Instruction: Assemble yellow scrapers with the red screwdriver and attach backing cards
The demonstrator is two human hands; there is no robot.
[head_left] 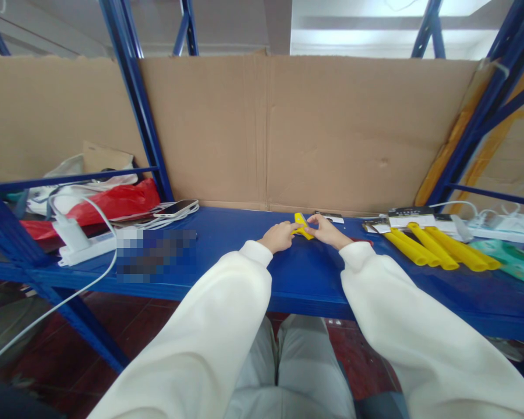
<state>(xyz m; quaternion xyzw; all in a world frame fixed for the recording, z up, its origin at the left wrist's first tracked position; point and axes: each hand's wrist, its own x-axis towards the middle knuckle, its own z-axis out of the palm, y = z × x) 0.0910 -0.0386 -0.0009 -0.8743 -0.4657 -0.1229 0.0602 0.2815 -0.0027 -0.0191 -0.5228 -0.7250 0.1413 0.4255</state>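
Between my two hands, over the blue shelf (305, 273), is a small yellow piece (303, 226) that looks folded or crossed. My left hand (278, 236) pinches its left side, fingers closed together. On its right side, the fingers of my right hand (327, 230) grip it by the edge. A small black-and-white card (330, 217) lies just behind my right hand. Something small and red (363, 241) shows beside my right cuff. The underside of the yellow piece is hidden by my fingers.
Several yellow rolled tubes (448, 247) with header cards lie to the right, beside a green packet (510, 260). A white power strip (87, 247), a phone (176, 208), cables and a red bag (122, 202) are at left. Cardboard (332, 134) stands behind the shelf, between blue posts.
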